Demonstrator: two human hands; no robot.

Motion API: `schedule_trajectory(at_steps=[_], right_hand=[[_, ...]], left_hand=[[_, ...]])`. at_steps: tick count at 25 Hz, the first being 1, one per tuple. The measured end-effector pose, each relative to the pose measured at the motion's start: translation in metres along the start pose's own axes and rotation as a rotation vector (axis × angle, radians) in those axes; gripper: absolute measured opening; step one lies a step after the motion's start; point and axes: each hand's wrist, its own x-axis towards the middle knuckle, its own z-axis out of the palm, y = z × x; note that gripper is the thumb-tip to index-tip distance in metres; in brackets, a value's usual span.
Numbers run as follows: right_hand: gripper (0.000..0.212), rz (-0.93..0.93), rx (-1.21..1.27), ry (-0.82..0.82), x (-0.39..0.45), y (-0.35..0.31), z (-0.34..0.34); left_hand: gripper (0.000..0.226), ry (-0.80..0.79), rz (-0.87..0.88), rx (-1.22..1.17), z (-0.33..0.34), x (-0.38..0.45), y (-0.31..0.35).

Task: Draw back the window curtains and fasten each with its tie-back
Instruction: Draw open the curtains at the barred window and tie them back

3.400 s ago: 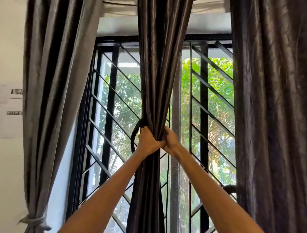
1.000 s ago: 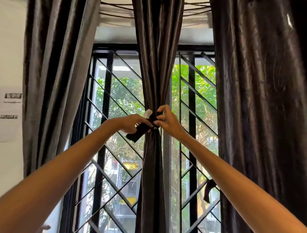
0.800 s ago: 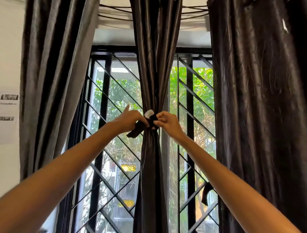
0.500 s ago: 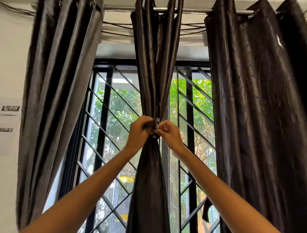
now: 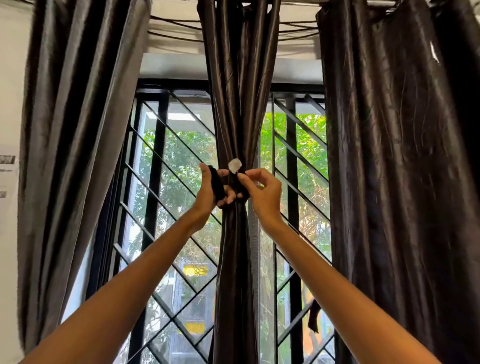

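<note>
Single head cam only, so no second view is sharing anything. It's sitting on the person's head, facing the window grille [image 5: 179, 161] straight on and tilting upward: the curtain rod [image 5: 298, 3] is running along the top edge. Wide-angle lens, verticals are bowing at the sides. Close range: both forearms are entering from the bottom corners, and the left hand [image 5: 211, 191] and right hand [image 5: 262, 192] are meeting near frame centre at the middle curtain [image 5: 237, 104]. Left curtain [image 5: 72, 130] and right curtain [image 5: 389, 156] are filling the flanks.
</note>
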Motion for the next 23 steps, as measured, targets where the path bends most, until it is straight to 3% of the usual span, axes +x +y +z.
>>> schedule_trajectory(at_steps=[3, 6, 10, 14, 16, 20, 23], right_hand=[[0.007, -0.151, -0.096, -0.096, 0.002, -0.002, 0.003], [0.009, -0.123, -0.214, -0.130, 0.007, 0.004, 0.005], [0.010, -0.289, -0.494, -0.367, 0.010, 0.008, 0.012], [0.038, -0.263, -0.446, -0.632, -0.004, 0.013, 0.002], [0.042, -0.285, -0.447, -0.562, -0.013, 0.022, -0.001], [0.015, -0.209, -0.324, -0.355, -0.013, 0.031, -0.002], [0.027, -0.037, -0.247, -0.184, -0.014, 0.035, 0.002]], left_hand=[[0.020, -0.108, 0.097, 0.252, -0.004, -0.005, -0.004], [0.050, -0.166, 0.100, 0.350, -0.012, -0.007, -0.017], [0.045, 0.038, 0.044, 0.165, -0.010, -0.006, -0.019], [0.038, 0.314, 0.058, 0.155, -0.014, -0.002, -0.034], [0.036, 0.299, 0.098, 0.243, -0.011, -0.002, -0.042], [0.041, 0.210, 0.081, 0.277, -0.001, 0.000, -0.044], [0.041, 0.191, 0.146, 0.327, -0.001, -0.001, -0.043]])
